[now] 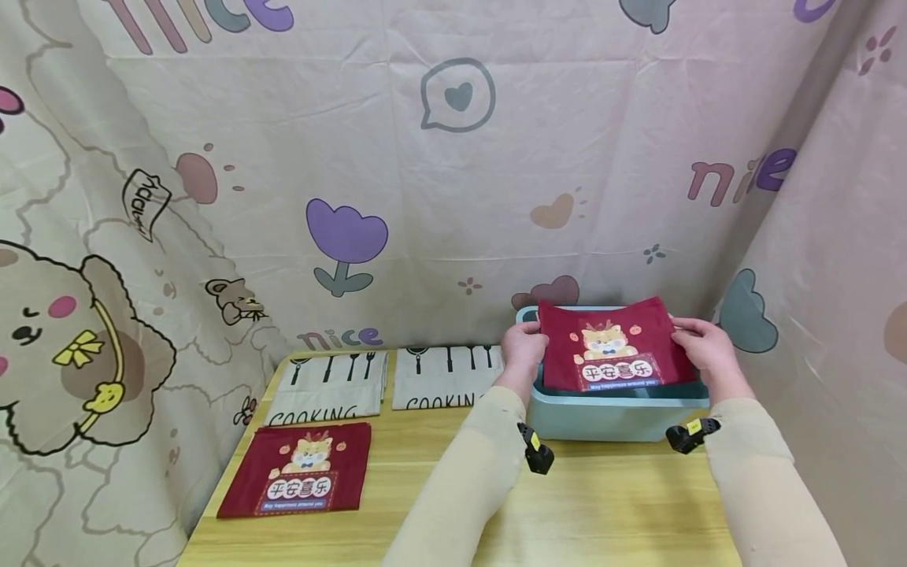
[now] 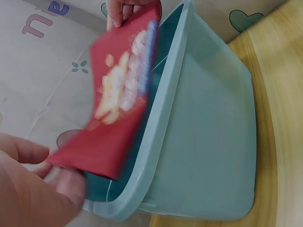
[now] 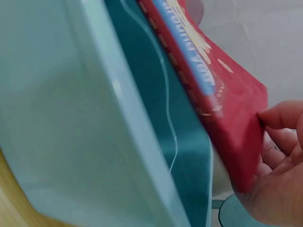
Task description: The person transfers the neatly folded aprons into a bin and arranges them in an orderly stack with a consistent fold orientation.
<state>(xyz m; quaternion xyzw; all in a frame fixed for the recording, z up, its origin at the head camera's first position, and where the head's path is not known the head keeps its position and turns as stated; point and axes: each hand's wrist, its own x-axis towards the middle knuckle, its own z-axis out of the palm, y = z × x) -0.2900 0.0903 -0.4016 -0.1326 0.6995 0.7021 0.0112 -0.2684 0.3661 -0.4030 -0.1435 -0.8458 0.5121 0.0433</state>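
Pinching opposite sides of one red cartoon-print cloth (image 1: 620,379): left hand (image 1: 523,353) and right hand (image 1: 711,356), thumbs and fingers closed on its edges. Cloth spread above blue plastic bin (image 1: 602,421); sleeved forearms (image 1: 460,480) reaching forward over counter (image 1: 609,512).

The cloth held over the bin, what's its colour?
Dark red cloth, with a cartoon animal and lettering; best in the head view.

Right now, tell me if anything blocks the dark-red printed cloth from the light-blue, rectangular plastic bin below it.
Nothing visible does. The left hand and right hand hold the cloth by opposite sides over the open bin, with no object showing between. The cloth hides part of the bin's interior.
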